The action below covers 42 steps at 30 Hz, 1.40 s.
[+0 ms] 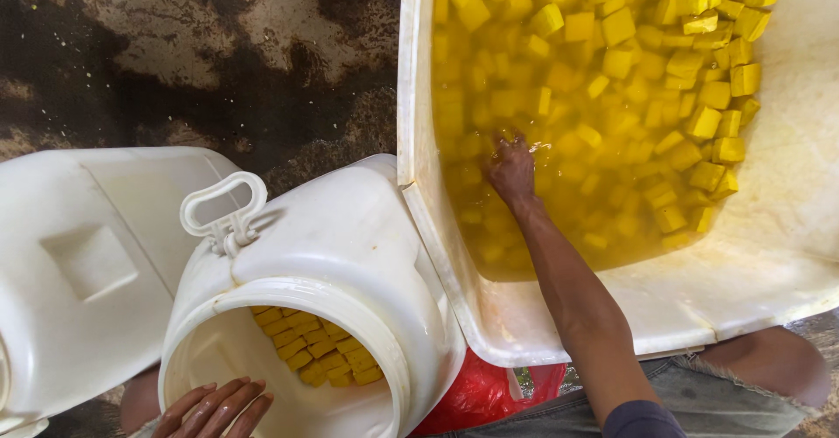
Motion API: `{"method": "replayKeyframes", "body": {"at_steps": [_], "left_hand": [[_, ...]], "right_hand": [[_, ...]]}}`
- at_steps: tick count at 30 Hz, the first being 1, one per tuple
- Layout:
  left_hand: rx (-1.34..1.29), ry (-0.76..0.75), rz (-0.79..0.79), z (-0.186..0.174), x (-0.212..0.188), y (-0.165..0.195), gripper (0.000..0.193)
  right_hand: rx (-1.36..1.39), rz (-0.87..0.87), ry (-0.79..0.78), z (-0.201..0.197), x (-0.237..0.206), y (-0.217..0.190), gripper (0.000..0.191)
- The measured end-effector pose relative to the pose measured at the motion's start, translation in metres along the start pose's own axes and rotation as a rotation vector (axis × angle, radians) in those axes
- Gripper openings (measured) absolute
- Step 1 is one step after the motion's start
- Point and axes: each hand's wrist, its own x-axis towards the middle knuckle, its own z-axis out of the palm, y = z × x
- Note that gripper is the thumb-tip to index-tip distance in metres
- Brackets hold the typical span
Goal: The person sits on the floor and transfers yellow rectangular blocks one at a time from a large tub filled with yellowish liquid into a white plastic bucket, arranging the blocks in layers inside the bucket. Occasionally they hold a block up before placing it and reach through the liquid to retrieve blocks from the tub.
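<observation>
Where the wet, stained floor (218,71) showed at upper left, a large white tub (786,228) occupied the right of the view, filled with yellow liquid and many yellow cubes (629,71). Beside it stood a white plastic drum (350,246) with a moulded handle, its mouth open, neat rows of yellow cubes (319,346) stacked inside. A second white drum (79,263) lay at left. The right arm extended straight into the tub; the right hand (511,169) was submerged among the cubes, its grip not discernible. The left hand (217,407) rested at the drum's rim, fingers extended, holding nothing.
</observation>
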Motion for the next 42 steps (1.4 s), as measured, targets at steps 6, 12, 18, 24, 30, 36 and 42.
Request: {"method": "replayKeyframes", "body": {"at_steps": [6, 12, 18, 24, 30, 36, 42], "left_hand": [[0.001, -0.033, -0.015, -0.002, -0.001, 0.001, 0.015], [0.018, -0.058, 0.029, 0.008, -0.018, -0.001, 0.022], [0.010, 0.018, 0.013, 0.030, -0.040, 0.007, 0.023], [-0.044, -0.147, -0.023, 0.033, -0.052, 0.013, 0.028], [-0.061, -0.110, -0.010, 0.023, -0.047, 0.011, 0.025], [-0.062, -0.119, -0.079, 0.024, -0.052, 0.017, 0.025], [-0.054, -0.144, -0.045, 0.027, -0.058, 0.014, 0.024]], "right_hand": [[0.176, 0.272, 0.074, -0.017, -0.018, -0.026, 0.052], [0.151, 0.459, -0.067, 0.009, -0.036, -0.076, 0.066], [0.384, 0.836, -0.130, 0.019, -0.033, -0.079, 0.077], [0.276, 0.443, 0.209, -0.001, -0.047, -0.061, 0.071], [0.081, 0.151, 0.291, -0.020, -0.023, -0.023, 0.062], [0.037, 0.540, -0.195, -0.021, 0.010, 0.011, 0.069], [-0.041, 0.632, -0.418, -0.012, -0.001, -0.011, 0.098]]}}
